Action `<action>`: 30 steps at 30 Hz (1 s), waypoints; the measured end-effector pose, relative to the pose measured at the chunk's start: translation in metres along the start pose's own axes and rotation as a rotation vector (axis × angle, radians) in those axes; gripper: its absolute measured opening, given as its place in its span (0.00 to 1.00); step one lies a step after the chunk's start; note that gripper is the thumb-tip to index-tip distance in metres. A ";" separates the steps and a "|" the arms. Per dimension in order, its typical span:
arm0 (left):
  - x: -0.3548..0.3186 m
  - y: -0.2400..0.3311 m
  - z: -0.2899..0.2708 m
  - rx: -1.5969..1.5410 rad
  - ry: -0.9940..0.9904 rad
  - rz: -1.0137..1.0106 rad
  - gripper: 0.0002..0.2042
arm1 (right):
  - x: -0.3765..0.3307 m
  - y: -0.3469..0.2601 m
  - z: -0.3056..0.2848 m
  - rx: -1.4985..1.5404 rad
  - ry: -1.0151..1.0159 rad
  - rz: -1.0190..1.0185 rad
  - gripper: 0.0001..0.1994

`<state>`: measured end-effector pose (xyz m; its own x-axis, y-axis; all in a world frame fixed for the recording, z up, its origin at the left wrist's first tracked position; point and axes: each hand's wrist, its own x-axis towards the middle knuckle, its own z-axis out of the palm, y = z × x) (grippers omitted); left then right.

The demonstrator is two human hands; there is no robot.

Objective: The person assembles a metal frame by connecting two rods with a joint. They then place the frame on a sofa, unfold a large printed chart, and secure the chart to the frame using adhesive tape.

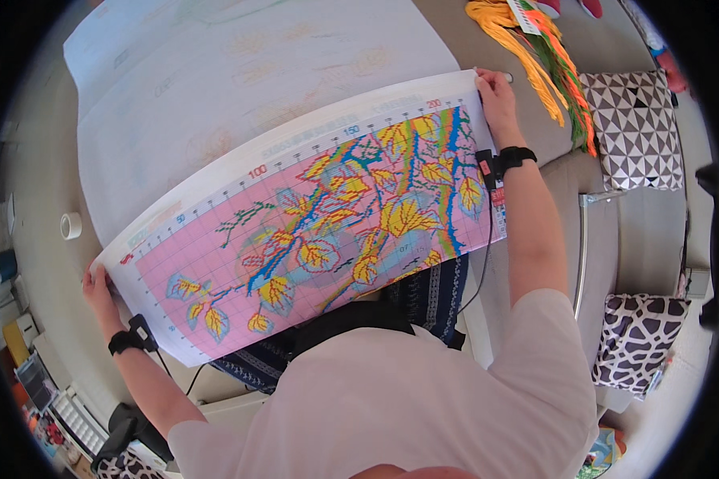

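Observation:
A large cross-stitch canvas [319, 231], printed with yellow leaves and blue branches on a pink grid, stretches in front of my body, its near edge over my lap. My left hand [100, 294] is closed on its left end, where the upper border folds or rolls over. At the far right corner my right hand [498, 102] grips the same border, fingers wrapped round it. Beyond this border, more of the cloth [216, 88] spreads away, whitish with a faint print showing. Black bands with small devices and cables sit on both wrists.
Yellow, orange and green thread skeins [527, 52] lie on the grey sofa at the far right. Two patterned cushions, one with triangles [635, 132] and one with dark patches [641, 342], are at the right. A white tape roll [71, 226] is at the left.

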<state>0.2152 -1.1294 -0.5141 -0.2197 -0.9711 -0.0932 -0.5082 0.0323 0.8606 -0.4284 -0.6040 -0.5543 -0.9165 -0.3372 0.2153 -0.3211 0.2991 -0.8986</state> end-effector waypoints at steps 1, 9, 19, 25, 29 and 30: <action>0.000 0.000 -0.001 -0.015 -0.017 -0.007 0.15 | 0.000 0.000 0.000 -0.006 0.005 0.011 0.06; -0.003 0.006 0.001 -0.024 -0.009 -0.029 0.13 | 0.000 0.000 0.001 -0.062 0.007 -0.006 0.08; -0.011 0.014 0.005 0.006 -0.011 -0.010 0.12 | 0.005 0.005 0.000 -0.160 0.021 -0.085 0.08; -0.003 0.015 0.001 0.081 -0.077 0.001 0.12 | 0.010 0.005 -0.002 -0.170 -0.027 -0.048 0.07; 0.003 0.014 -0.003 0.111 -0.081 -0.045 0.13 | 0.013 0.000 -0.003 -0.167 -0.081 0.030 0.08; 0.005 0.014 -0.004 0.088 -0.108 -0.035 0.13 | 0.014 -0.001 -0.003 -0.200 -0.072 0.014 0.08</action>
<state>0.2103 -1.1349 -0.5001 -0.2864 -0.9412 -0.1792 -0.5868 0.0244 0.8094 -0.4413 -0.6067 -0.5492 -0.9042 -0.3922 0.1690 -0.3559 0.4732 -0.8059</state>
